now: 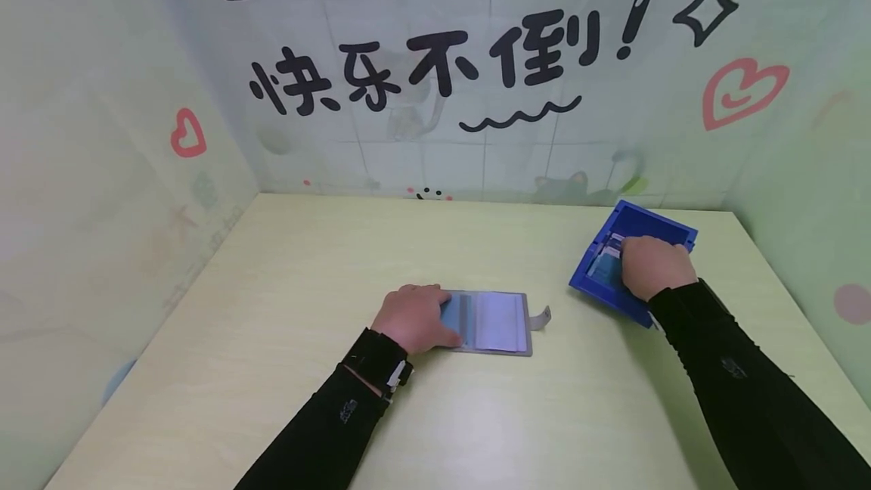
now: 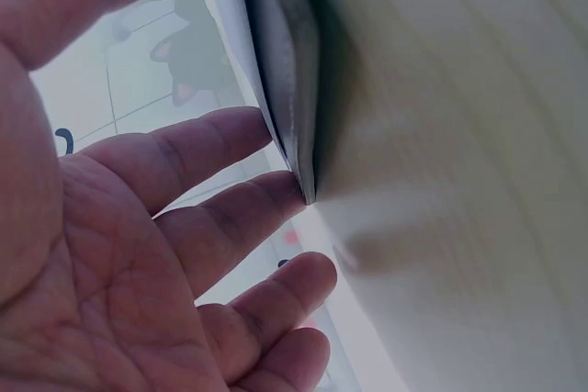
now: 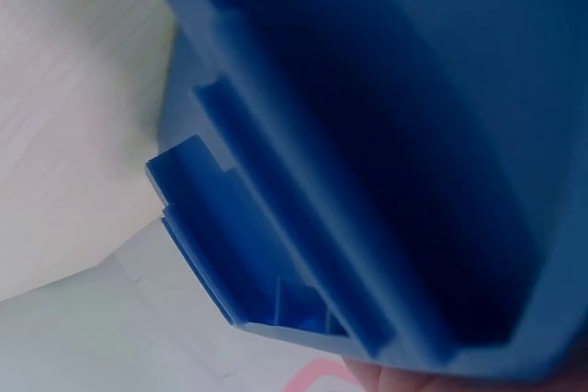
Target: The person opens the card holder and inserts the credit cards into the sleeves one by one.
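A small grey card holder (image 1: 500,324) lies spread on the table, with pale sleeves inside and a short strap at its right edge. My left hand (image 1: 413,318) holds its left part, thumb at the near side and fingers at the far side. In the left wrist view, two fingertips touch the edge of the holder's cover (image 2: 299,89). My right hand (image 1: 655,267) reaches down into a blue plastic box (image 1: 590,284), beside some blue and white cards (image 1: 605,263). Its fingertips are hidden there. The box (image 3: 303,162) fills most of the right wrist view.
The pale wooden table (image 1: 327,248) is bounded by a printed backdrop (image 1: 422,165) at the back and both sides. The box sits near the table's back right corner.
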A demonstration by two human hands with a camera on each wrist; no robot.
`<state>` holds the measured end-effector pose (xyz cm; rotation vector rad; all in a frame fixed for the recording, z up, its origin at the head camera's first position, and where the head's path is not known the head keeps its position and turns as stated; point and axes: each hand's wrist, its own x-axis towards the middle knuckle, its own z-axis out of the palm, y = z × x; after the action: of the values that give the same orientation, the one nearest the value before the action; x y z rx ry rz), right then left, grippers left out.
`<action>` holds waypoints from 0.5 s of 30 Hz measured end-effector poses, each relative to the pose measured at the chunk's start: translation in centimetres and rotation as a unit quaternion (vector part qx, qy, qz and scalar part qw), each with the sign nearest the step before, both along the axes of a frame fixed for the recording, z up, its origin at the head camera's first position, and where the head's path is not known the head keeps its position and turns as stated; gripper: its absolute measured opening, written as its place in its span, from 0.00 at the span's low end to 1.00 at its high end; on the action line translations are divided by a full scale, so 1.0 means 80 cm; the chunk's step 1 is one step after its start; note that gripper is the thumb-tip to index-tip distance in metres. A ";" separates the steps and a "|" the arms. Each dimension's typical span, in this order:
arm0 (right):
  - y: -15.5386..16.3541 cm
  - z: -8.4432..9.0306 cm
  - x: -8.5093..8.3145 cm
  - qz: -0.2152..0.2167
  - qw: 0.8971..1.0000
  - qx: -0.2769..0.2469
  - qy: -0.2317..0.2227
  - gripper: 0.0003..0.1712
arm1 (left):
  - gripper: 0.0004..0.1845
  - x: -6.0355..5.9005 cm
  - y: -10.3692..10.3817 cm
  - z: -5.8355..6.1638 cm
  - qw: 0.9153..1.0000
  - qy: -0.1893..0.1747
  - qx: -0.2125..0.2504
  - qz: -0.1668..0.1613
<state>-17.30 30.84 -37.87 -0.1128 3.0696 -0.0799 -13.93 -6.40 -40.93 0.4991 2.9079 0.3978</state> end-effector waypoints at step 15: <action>-0.003 0.031 0.023 -0.032 0.993 -0.112 0.021 0.14 | 0.38 0.003 0.000 0.005 1.000 -0.014 0.017 0.008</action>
<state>-15.49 30.58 -35.40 -0.0279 3.0950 -0.4324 -13.68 -6.42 -40.56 0.4708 2.8841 0.4528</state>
